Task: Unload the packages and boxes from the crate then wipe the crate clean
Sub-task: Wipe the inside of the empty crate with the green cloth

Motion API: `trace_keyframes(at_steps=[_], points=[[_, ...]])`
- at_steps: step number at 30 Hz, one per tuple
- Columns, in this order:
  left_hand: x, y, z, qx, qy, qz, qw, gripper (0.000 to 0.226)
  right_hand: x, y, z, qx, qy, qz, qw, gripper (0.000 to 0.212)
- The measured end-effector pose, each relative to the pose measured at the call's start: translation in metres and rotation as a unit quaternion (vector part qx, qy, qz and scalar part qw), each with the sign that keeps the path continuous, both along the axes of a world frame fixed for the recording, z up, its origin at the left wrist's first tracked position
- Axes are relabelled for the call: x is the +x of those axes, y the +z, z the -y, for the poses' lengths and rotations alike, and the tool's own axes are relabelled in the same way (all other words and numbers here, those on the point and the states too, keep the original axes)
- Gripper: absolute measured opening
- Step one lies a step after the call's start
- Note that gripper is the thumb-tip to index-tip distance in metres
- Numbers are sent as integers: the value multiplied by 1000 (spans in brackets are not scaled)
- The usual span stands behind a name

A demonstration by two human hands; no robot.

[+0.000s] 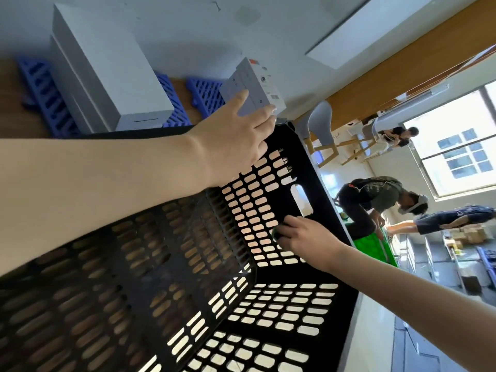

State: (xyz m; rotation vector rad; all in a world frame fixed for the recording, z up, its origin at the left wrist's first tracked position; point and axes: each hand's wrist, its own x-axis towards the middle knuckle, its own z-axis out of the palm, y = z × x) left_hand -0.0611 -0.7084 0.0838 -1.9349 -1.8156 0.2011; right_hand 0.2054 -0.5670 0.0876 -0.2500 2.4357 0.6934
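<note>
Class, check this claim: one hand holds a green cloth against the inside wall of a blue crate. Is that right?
No. The head view shows the crate is black, not blue; only the grates beyond it are blue. The right hand does hold a green cloth against its inside wall.

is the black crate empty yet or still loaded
Empty where visible: the black crate shows only bare slotted walls and floor; the right hand holds a green cloth inside.

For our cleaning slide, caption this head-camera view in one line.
Right hand holds a green cloth against an inner wall of the empty black crate; left hand reaches its far rim.
</note>
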Motion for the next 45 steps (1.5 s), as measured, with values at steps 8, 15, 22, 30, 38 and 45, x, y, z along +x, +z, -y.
trace_keyframes(at_steps=[8,15,22,30,38,45], points=[[0,-2,-4,-5,1,8,1000,48,-97,38,-31,60,51,-256,963,21],[2,-6,-4,10,0,7,1000,46,-101,-15,-34,63,72,-307,947,13],[1,-14,-5,20,-6,-36,999,46,-107,-85,-39,37,82,-303,949,19],[4,-10,-5,-4,-3,-31,1000,45,-112,-168,-38,-2,-24,-150,988,32],[1,-11,-3,13,2,-24,1000,44,-118,-88,-18,21,24,-180,983,12],[3,-6,0,2,4,-9,1000,46,-65,35,-14,37,-20,-314,948,32]])
